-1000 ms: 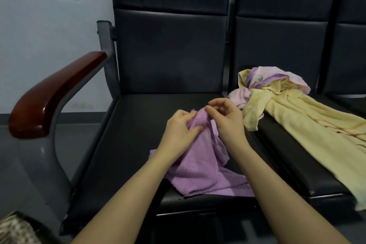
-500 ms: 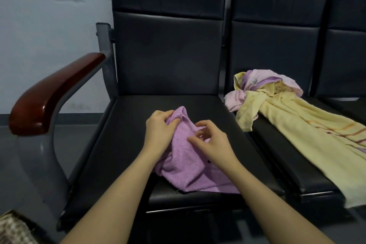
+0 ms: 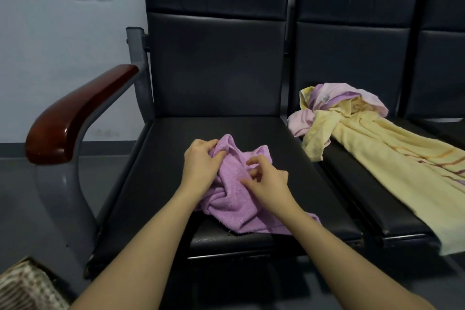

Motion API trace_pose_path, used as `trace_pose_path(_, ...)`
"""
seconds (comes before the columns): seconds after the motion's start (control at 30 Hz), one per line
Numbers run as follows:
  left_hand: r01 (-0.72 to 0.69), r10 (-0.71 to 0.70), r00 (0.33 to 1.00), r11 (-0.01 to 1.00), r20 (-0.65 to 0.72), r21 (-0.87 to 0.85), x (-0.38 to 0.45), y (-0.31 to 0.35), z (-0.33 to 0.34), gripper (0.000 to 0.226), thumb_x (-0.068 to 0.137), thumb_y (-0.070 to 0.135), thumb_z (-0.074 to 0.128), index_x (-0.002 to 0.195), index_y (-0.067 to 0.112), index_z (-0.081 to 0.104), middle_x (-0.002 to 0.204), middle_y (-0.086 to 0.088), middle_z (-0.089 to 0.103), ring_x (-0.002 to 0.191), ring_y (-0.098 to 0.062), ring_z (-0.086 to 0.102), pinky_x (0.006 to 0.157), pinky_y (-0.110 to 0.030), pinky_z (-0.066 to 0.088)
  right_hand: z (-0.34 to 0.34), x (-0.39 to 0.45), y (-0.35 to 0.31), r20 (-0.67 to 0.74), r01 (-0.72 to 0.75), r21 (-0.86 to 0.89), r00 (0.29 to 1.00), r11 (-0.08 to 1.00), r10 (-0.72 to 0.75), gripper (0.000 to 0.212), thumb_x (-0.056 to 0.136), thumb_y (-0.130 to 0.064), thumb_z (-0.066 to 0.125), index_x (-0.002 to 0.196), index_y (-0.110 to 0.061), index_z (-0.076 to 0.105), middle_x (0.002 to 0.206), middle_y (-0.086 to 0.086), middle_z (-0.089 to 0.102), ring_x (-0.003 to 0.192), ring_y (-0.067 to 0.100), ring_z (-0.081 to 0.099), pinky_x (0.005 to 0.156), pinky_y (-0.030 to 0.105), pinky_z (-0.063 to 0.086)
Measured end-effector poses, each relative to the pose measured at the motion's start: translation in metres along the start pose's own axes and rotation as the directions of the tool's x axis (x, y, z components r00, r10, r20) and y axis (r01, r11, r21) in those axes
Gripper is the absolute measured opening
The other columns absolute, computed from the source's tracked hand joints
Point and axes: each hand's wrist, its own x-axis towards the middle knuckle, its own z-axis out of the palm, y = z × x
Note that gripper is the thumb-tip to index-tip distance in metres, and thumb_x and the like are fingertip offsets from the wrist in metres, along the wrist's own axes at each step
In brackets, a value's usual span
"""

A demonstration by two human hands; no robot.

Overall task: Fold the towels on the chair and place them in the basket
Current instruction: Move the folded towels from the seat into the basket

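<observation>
Fingers first: the left hand (image 3: 201, 166) has its fingers curled into the upper left corner of the purple towel (image 3: 234, 199), thumb over the bunched edge, gripping it, while the right hand (image 3: 268, 185) sits on the middle of the same cloth with bent fingers and thumb pinching up a fold. Now out to the big picture: a row of black padded seats runs along a pale wall (image 3: 63, 33), and the near chair (image 3: 216, 63) fills the centre of the view, tall backrest upright, seat pad wide and dark. On that seat pad, toward its front edge, lies the purple towel, crumpled and unfolded, its lower hem reaching almost to the front lip of the cushion. Both bare forearms reach in from the bottom of the view to meet over it. On the next seat (image 3: 352, 184) to the right, a long yellow towel (image 3: 392, 166) with faint stripes trails from the back of the cushion down over the front edge. At its upper end it is tangled with a pink towel (image 3: 349, 95), the heap sitting against the backrest, well apart from the hands. A glossy reddish-brown armrest (image 3: 75, 113) curves on a grey metal frame at the left of the near chair. Smallest of all, down in the bottom left corner, just a corner of a woven basket (image 3: 22, 287) peeks in on the floor, beside the chair's leg.
</observation>
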Motion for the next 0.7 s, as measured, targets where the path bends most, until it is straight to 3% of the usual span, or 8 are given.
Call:
trace_pose_path(0.07, 0.057, -0.056, 0.998, 0.995, 0.015, -0.087, 0.001, 0.003, -0.004, 0.040, 0.090, 0.024, 0.064, 0.128, 0.014, 0.058, 0.117, 0.000, 0.055, 0.100, -0.007, 0.050, 0.086, -0.021, 0.039, -0.005, 0.002, -0.001, -0.024, -0.044, 0.128, 0.999, 0.991, 0.047, 0.017, 0.086, -0.019, 0.068, 0.097, -0.028, 0.058, 0.079, -0.012, 0.061, 0.083, 0.009, 0.059, 0.092, 0.030, 0.036)
trace_pose_path(0.13, 0.084, -0.079, 0.996, 0.980, 0.035, -0.181, 0.003, 0.007, -0.009, 0.040, 0.092, 0.021, 0.061, 0.132, 0.016, 0.055, 0.123, 0.001, 0.053, 0.105, -0.006, 0.050, 0.090, -0.020, 0.041, -0.016, 0.003, -0.005, -0.048, -0.054, 0.273, 0.996, 0.961, 0.070, 0.011, 0.086, -0.012, 0.067, 0.094, -0.020, 0.068, 0.084, -0.008, 0.066, 0.085, 0.011, 0.063, 0.086, 0.027, 0.049)
trace_pose_path(0.23, 0.043, -0.036, 0.999, 0.965, 0.035, -0.260, 0.001, 0.016, -0.018, 0.041, 0.093, 0.010, 0.058, 0.133, 0.019, 0.054, 0.124, 0.005, 0.051, 0.108, -0.005, 0.052, 0.086, -0.012, 0.042, -0.037, 0.004, -0.010, -0.103, -0.001, 0.385, 0.994, 0.923, 0.044, 0.006, 0.087, -0.013, 0.068, 0.092, -0.014, 0.072, 0.086, -0.002, 0.070, 0.083, 0.010, 0.065, 0.075, 0.023, 0.051)
trace_pose_path(0.3, 0.023, -0.014, 0.999, 0.955, 0.031, -0.297, -0.002, 0.022, -0.022, 0.047, 0.091, 0.006, 0.059, 0.136, 0.021, 0.051, 0.121, 0.008, 0.053, 0.108, -0.006, 0.055, 0.087, -0.015, 0.044, -0.049, 0.001, -0.012, -0.135, 0.046, 0.421, 0.991, 0.906, 0.013, 0.005, 0.088, -0.015, 0.068, 0.091, -0.014, 0.071, 0.085, 0.000, 0.070, 0.082, 0.011, 0.066, 0.073, 0.022, 0.052)
trace_pose_path(0.4, 0.070, -0.067, 0.998, 0.922, 0.020, -0.380, -0.004, 0.029, -0.027, 0.057, 0.089, 0.009, 0.063, 0.141, 0.025, 0.043, 0.107, 0.007, 0.062, 0.096, -0.002, 0.060, 0.074, -0.013, 0.046, -0.064, -0.004, -0.017, -0.167, 0.088, 0.497, 0.986, 0.863, -0.004, 0.003, 0.090, -0.016, 0.065, 0.091, -0.017, 0.068, 0.085, -0.002, 0.070, 0.082, 0.009, 0.066, 0.071, 0.020, 0.054)
trace_pose_path(0.53, 0.060, -0.075, 0.995, 0.980, -0.073, -0.192, -0.007, 0.026, -0.033, 0.022, 0.088, 0.015, 0.066, 0.109, 0.019, 0.067, 0.098, 0.006, 0.066, 0.091, -0.003, 0.060, 0.071, -0.012, 0.044, -0.074, -0.007, -0.021, -0.185, 0.084, 0.666, 0.981, 0.741, 0.056, 0.016, 0.088, -0.008, 0.065, 0.103, -0.013, 0.064, 0.076, -0.007, 0.069, 0.076, 0.003, 0.066, 0.066, 0.012, 0.050)
trace_pose_path(0.6, 0.013, -0.026, 0.995, 0.991, -0.093, -0.135, -0.010, 0.022, -0.033, 0.010, 0.088, 0.016, 0.065, 0.096, 0.021, 0.068, 0.094, 0.006, 0.066, 0.087, -0.001, 0.058, 0.069, -0.011, 0.042, -0.077, -0.008, -0.022, -0.174, 0.070, 0.732, 0.981, 0.677, 0.086, 0.030, 0.086, 0.000, 0.064, 0.113, -0.013, 0.060, 0.070, -0.006, 0.067, 0.073, 0.004, 0.066, 0.067, 0.012, 0.050)
trace_pose_path(0.7, -0.031, 0.018, 0.994, 0.993, -0.111, -0.117, -0.013, 0.020, -0.034, 0.008, 0.090, 0.019, 0.063, 0.094, 0.025, 0.066, 0.089, 0.011, 0.063, 0.087, -0.001, 0.058, 0.070, -0.013, 0.043, -0.080, -0.011, -0.023, -0.175, 0.053, 0.785, 0.975, 0.617, 0.139, 0.034, 0.085, 0.004, 0.063, 0.112, -0.015, 0.064, 0.080, -0.002, 0.068, 0.076, 0.004, 0.066, 0.071, 0.017, 0.054)
